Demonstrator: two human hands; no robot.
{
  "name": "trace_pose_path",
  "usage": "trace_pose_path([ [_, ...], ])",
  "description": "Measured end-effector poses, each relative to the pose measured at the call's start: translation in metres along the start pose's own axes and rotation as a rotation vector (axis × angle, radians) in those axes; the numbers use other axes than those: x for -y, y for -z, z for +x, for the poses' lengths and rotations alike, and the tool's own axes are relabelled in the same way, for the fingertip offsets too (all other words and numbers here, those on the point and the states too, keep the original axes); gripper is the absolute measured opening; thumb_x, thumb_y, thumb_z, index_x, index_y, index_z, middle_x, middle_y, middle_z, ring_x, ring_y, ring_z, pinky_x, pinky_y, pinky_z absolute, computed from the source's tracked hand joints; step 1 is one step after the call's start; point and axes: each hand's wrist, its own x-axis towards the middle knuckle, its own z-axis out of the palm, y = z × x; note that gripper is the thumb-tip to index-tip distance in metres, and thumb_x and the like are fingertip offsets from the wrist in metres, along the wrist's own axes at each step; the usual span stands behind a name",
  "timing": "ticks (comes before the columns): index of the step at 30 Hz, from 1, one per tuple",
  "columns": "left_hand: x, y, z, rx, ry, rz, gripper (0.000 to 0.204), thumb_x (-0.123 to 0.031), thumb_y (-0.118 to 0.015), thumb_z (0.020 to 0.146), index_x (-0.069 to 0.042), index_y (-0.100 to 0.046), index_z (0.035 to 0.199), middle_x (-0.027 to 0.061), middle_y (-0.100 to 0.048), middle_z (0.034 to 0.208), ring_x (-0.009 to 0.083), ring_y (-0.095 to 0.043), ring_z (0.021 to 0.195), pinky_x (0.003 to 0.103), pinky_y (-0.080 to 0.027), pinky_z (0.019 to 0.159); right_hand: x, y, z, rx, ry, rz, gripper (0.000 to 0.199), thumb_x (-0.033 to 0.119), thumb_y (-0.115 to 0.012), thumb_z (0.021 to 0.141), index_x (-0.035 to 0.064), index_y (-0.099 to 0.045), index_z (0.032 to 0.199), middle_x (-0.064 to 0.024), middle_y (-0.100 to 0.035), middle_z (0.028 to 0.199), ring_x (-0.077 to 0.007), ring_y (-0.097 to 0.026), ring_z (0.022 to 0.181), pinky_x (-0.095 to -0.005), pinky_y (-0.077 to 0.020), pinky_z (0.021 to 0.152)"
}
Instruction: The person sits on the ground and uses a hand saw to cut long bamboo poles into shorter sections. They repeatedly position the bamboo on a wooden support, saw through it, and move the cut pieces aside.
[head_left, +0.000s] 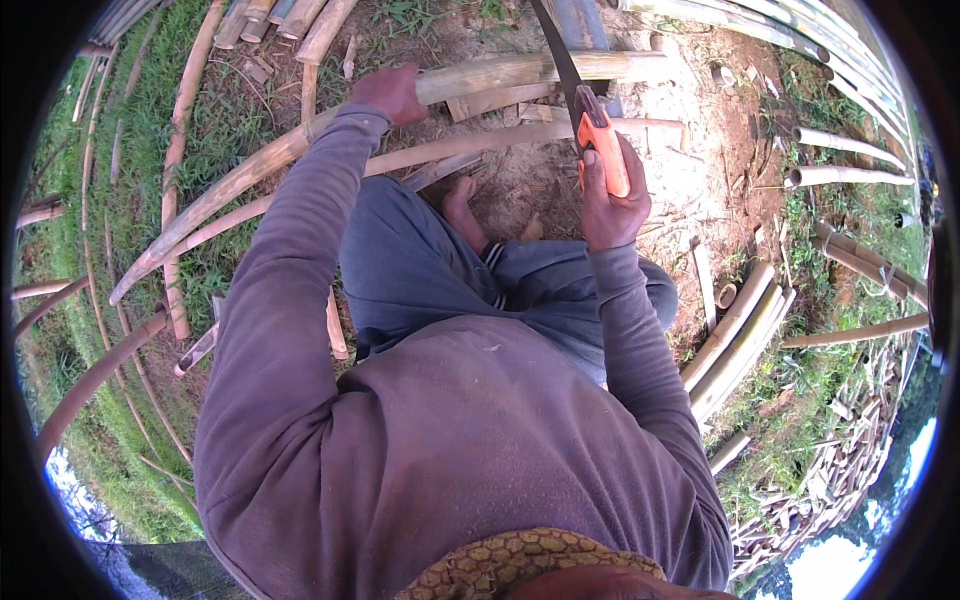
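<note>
My left hand [390, 95] is closed around a long bamboo pole [490, 78] that runs from the far middle down to the left. In my right hand [616, 208] is a hand saw [606, 150] with an orange handle, gripped with the thumb along its side. The dark blade stands across the pole near its right end; whether the teeth are in the bamboo I cannot tell. A second, thinner bamboo pole [450, 148] lies nearer to me, roughly alongside the first. Short split pieces [500, 100] lie between the two poles.
Cut bamboo lengths [300, 25] lie at the far left, and more [735, 335] lie beside my right knee. Long poles [770, 40] are stacked at the far right. A heap of bamboo scraps [835, 480] spreads at the lower right. My bare foot [462, 210] rests on the dirt.
</note>
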Motion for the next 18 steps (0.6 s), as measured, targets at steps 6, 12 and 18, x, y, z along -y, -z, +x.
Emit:
trace_pose_path([
  [6,-0.005,-0.010,0.000,-0.096,-0.094,0.005,0.065,-0.041,-0.085,0.077,-0.010,-0.061,0.129,0.0206,-0.077,0.112,0.0415,-0.074,0.108,0.055,-0.059,0.093,-0.002,0.001,0.004,0.025,-0.031,0.059,0.038,0.008,-0.073,0.103,-0.0045,-0.063,0.137,-0.0111,-0.070,0.123,-0.0106,-0.069,0.098,-0.0250,-0.0613,0.080],
  [12,-0.045,-0.025,0.015,-0.155,-0.091,-0.025,0.061,-0.035,-0.083,0.082,-0.013,-0.060,0.135,0.0186,-0.076,0.114,0.0401,-0.074,0.109,0.055,-0.059,0.091,0.004,0.002,0.003,0.009,0.013,-0.006,0.038,0.007,-0.072,0.102,-0.0054,-0.063,0.138,-0.0112,-0.070,0.124,-0.0119,-0.069,0.101,-0.0255,-0.0606,0.083],
  [18,-0.042,-0.022,0.012,-0.117,-0.042,-0.052,0.049,-0.029,-0.081,0.085,-0.012,-0.062,0.127,0.0178,-0.077,0.113,0.0390,-0.075,0.108,0.054,-0.059,0.093,0.042,0.060,-0.076,0.019,-0.146,-0.044,0.043,0.009,-0.071,0.101,-0.0069,-0.061,0.140,-0.0152,-0.072,0.127,-0.0192,-0.070,0.114,-0.0324,-0.0564,0.098],
])
